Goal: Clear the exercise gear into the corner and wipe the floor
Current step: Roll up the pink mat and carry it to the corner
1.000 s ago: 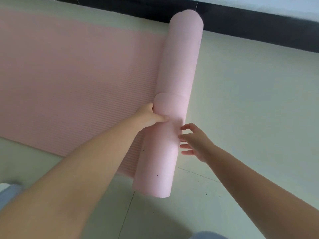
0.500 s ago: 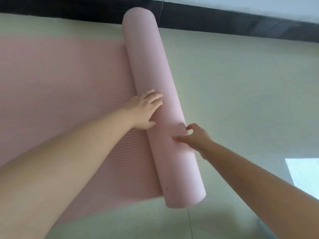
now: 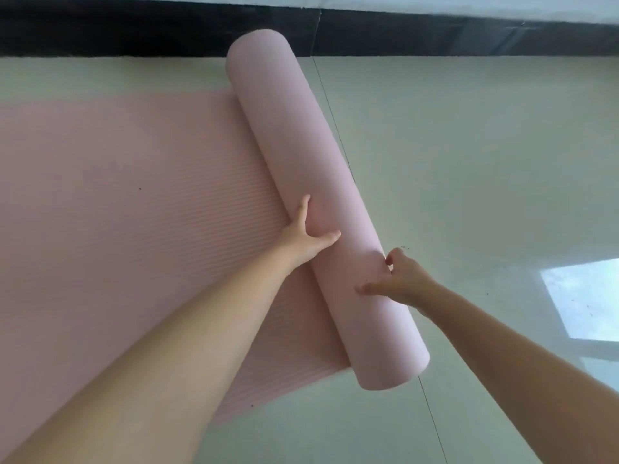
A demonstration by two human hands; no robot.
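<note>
A pink exercise mat is seen partly rolled on a pale tiled floor. The rolled part forms a thick cylinder that lies diagonally, its far end near a black skirting band at the foot of the wall and its near end overhanging the mat's near edge. The unrolled part, ribbed with fine lines, is spread flat to the left of the roll and touches it along its length.

The left hand is set against the left flank of the roll, thumb spread toward the top of the roll and fingers tucked into the crease where roll meets flat mat; the roll is cupped and gripped there. The right hand is placed on the right flank of the roll, nearer its near end, with the thumb laid across the foam and the fingers curled at its side; the roll is held between the two hands.

A bright window reflection is seen on the floor at the right edge. No containers are in view.
</note>
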